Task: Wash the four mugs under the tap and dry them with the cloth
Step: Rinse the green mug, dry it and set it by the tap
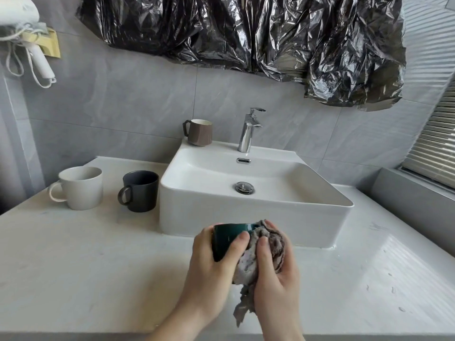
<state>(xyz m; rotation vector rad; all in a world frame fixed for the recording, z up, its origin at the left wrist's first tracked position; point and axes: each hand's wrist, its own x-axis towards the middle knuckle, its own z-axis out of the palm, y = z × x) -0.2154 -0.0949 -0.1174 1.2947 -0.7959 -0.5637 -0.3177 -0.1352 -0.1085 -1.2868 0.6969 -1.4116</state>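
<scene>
I am drying the green mug point(227, 238), which my left hand point(214, 264) holds over the counter while my right hand point(275, 274) presses the cloth point(256, 262) on it; whether the other three mugs are washed I cannot tell.

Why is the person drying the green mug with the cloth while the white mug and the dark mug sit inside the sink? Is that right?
Not quite. The head view shows the white mug and the dark mug standing on the counter left of the sink, not in it. The rest holds: the left hand holds the green mug while the right hand presses the cloth against it.
</scene>
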